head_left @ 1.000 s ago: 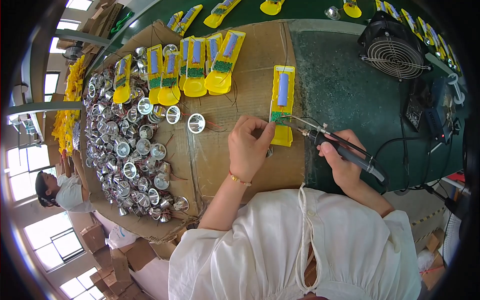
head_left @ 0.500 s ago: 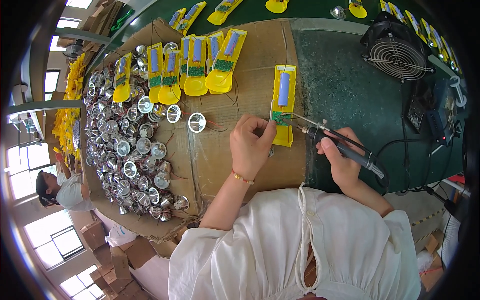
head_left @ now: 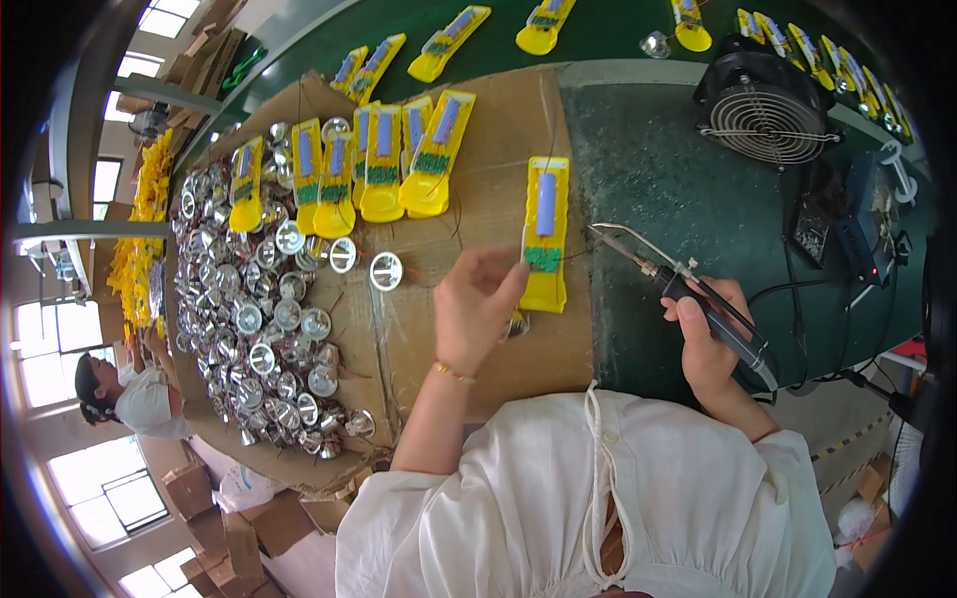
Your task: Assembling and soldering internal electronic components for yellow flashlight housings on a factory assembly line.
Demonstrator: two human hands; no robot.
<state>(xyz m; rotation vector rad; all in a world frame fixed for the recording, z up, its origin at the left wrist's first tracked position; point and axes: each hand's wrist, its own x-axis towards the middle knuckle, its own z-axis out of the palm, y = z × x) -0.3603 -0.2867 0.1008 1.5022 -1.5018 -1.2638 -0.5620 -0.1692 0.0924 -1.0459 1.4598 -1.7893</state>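
In the middle of the cardboard lies a yellow plastic housing (head_left: 544,295) with a purple battery cell (head_left: 546,204) and a small green circuit board (head_left: 542,259). My left hand (head_left: 477,304) is at the left edge of this housing, beside the board, slightly blurred, its thumb and fingers apart with nothing visible between them. Partly hidden beside that hand is a small silver lamp reflector (head_left: 517,323). My right hand (head_left: 710,334) grips a soldering iron (head_left: 713,324) with a thin metal tube along it. The iron's tip is right of the housing, apart from the board.
Left on the cardboard (head_left: 454,339) is a large heap of silver reflectors (head_left: 261,358), with several yellow housings (head_left: 382,204) along its far side. A black fan (head_left: 766,125), a solder spool (head_left: 898,171) and a blue box (head_left: 865,239) stand at right. Another person (head_left: 145,394) is far left.
The soldering iron has drawn back rightward from the circuit board. My left hand has opened and shifted slightly left and down. The whole view has shifted a little.
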